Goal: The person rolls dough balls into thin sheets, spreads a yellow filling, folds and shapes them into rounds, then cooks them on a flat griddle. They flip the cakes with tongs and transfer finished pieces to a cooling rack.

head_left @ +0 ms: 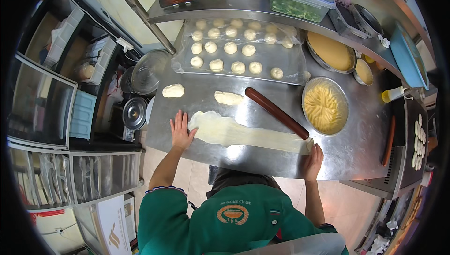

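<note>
A long, thin sheet of dough (253,135) lies stretched from left to right on the steel table. My left hand (182,132) rests at its left end with fingers spread, the thumb near the dough's edge. At the right end, my right hand (312,162) has its fingers closed at the dough's edge, where a corner looks turned up. Just beyond the sheet, a dark brown rolling pin (276,112) lies at a slant, its near end close to the dough. Two oblong dough pieces, one on the left (173,90) and another in the middle (228,98), sit behind the sheet.
Behind these stands a plastic-covered tray (187,67) with several dough balls. A metal bowl of yellow filling (323,107) is at the right, near a large pan of yellow mixture (330,51). A griddle (407,142) holding pale pieces stands far right. A shelf (234,7) overhangs the back.
</note>
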`<action>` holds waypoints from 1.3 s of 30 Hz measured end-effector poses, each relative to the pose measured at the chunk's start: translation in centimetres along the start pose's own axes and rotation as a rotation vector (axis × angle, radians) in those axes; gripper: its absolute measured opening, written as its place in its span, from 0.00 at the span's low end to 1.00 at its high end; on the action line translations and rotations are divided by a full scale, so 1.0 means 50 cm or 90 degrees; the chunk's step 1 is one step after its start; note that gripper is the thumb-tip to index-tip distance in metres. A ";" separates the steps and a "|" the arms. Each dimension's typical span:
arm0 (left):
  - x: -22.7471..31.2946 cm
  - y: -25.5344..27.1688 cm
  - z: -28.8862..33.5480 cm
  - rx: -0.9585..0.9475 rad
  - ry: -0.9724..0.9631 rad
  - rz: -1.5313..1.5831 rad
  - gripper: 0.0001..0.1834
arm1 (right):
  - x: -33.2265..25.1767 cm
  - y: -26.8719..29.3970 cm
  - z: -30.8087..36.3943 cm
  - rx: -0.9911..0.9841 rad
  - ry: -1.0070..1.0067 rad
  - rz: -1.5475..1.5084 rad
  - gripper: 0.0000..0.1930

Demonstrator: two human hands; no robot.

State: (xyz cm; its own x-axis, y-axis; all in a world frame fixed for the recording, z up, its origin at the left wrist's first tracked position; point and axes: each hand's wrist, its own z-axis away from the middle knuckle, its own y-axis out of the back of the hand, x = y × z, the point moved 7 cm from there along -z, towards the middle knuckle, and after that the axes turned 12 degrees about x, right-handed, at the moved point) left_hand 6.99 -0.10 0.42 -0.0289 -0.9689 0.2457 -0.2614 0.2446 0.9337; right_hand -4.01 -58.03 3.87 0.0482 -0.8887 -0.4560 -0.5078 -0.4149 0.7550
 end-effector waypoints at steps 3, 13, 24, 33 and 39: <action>0.016 -0.009 -0.017 0.009 0.005 0.009 0.49 | -0.026 0.018 -0.025 -0.068 0.090 0.015 0.27; 0.009 0.008 -0.012 0.010 0.008 -0.006 0.48 | -0.008 0.016 -0.095 -0.067 -0.075 -0.182 0.07; 0.007 0.009 -0.006 0.019 0.018 -0.008 0.48 | -0.091 -0.080 0.001 -0.087 0.028 -0.086 0.31; 0.007 0.007 -0.003 0.020 0.014 -0.019 0.47 | -0.171 -0.145 -0.085 -0.184 0.297 -0.126 0.12; -0.001 0.004 -0.007 0.006 0.037 -0.013 0.47 | -0.100 -0.102 -0.121 0.015 0.038 -0.090 0.14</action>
State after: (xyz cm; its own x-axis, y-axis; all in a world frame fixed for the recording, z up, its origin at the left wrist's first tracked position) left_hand 7.26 0.00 0.67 0.0319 -0.9697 0.2422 -0.2703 0.2249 0.9361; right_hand 3.51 -52.66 5.16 0.1708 -0.8324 -0.5272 -0.5125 -0.5320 0.6740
